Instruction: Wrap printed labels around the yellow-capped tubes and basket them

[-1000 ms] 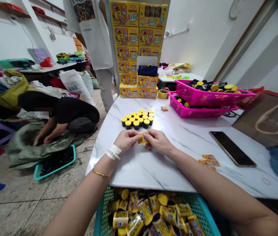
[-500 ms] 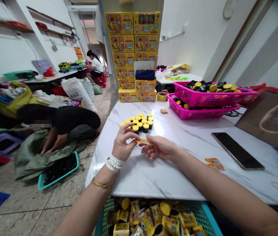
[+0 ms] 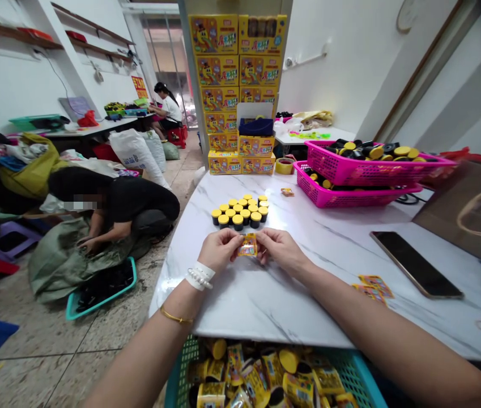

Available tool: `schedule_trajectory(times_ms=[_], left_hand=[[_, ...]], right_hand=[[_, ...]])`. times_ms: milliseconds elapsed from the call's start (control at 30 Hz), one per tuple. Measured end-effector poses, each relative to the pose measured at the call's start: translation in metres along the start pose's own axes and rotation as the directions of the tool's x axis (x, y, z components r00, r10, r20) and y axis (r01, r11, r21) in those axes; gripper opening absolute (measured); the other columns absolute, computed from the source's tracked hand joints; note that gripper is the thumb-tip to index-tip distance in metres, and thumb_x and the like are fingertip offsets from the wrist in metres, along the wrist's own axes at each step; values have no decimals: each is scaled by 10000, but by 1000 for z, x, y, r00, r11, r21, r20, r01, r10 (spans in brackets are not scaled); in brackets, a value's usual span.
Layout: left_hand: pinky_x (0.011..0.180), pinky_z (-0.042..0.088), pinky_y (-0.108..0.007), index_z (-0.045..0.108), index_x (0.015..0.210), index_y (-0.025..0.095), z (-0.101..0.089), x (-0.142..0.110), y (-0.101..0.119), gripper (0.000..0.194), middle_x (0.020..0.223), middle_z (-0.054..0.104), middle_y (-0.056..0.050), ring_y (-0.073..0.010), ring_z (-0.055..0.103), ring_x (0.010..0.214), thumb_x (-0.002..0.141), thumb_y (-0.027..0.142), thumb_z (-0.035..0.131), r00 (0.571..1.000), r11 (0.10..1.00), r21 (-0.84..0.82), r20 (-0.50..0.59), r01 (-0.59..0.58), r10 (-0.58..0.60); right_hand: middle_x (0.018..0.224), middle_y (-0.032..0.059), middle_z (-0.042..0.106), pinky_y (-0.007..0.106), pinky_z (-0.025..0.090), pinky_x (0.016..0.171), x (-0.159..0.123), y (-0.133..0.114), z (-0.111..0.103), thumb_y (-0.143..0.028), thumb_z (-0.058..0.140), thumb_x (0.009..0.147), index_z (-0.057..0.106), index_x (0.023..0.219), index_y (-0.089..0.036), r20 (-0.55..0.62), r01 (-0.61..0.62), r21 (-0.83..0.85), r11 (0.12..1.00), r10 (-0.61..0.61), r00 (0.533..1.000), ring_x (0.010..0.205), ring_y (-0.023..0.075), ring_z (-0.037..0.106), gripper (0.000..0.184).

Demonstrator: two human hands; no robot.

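Observation:
Between both hands a small yellow printed plastic sleeve (image 3: 247, 245) is held up over the table. My left hand (image 3: 218, 249) pinches its left edge, and my right hand (image 3: 280, 249) pinches its right edge. Just beyond the fingers stand several small black cups with yellow lids (image 3: 238, 220), grouped upright on the white marbled table (image 3: 265, 306). More flat printed sleeves (image 3: 374, 288) lie on the table to the right of my right forearm. Below the table edge, a teal basket (image 3: 354, 368) holds many lidded cups wrapped in printed sleeves.
Two stacked pink baskets (image 3: 350, 195) of cups stand at the right, near a phone (image 3: 416, 263) and a brown paper bag (image 3: 469, 209). Yellow boxes (image 3: 218, 71) are piled at the back with a tape roll (image 3: 284, 165) beside them. A person (image 3: 138, 198) crouches on the left over a sack.
My right hand has closed on the sleeve's right edge, and the sleeve now faces me more upright. The view has shifted slightly. The crouching person's hands have lifted at the sack.

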State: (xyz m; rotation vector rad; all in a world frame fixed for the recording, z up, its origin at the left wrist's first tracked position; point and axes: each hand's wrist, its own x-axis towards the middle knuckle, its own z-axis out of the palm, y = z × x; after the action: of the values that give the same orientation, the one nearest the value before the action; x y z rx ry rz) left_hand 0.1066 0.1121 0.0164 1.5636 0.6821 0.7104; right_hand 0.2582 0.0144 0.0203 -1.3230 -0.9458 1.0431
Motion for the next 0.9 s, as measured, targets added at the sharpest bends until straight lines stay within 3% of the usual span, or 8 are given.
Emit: schedule_trajectory(times_ms=[133,233,400,500,700,900], left_hand=[[395,335,-199,621,685,154,1,1,1,305,468,542,34,-80,446,392,748,434,723,999,1000,0,-38,6,-6],[398,349,-201,613,681,160,3,1,4,319,465,548,31,-85,463,393,746,449,731,999,1000,-15,-46,-2,1],[362,337,-200,603,682,162,5,-4,15,398,524,577,21,-75,459,375,715,523,766,983,991,-129,-181,-27,3],[349,281,-181,651,737,155,5,-11,22,414,566,565,25,-57,434,385,742,557,749,980,971,-232,-197,-52,6],[378,301,-204,769,792,153,6,-19,19,425,572,576,-3,-62,413,402,803,570,686,976,985,-48,-153,-163,154],[409,323,-220,805,880,163,3,-17,16,345,607,624,-18,-79,423,427,821,482,685,951,979,42,-232,-199,203]], right_hand=[[657,-2,634,206,493,421,-2,-2,3,-605,719,751,635,833,-161,24,-25,-8,1000,25,999,522,102,587,459],[580,-27,606,197,463,397,0,1,7,-556,730,754,600,780,-172,24,-47,-37,998,48,999,451,85,543,406],[424,-95,450,200,368,340,6,6,7,-602,605,829,491,699,-214,-141,85,-18,996,-87,986,332,76,442,425],[425,-93,456,208,372,353,8,7,4,-633,560,848,495,709,-216,-145,128,-56,990,-135,980,336,86,467,444],[455,-83,461,224,374,370,5,11,5,-646,501,895,512,738,-223,-175,197,-158,968,-224,959,356,99,470,451],[474,-57,469,249,381,428,4,16,5,-646,459,933,498,704,-232,-187,232,-302,925,-296,937,396,115,475,474]])
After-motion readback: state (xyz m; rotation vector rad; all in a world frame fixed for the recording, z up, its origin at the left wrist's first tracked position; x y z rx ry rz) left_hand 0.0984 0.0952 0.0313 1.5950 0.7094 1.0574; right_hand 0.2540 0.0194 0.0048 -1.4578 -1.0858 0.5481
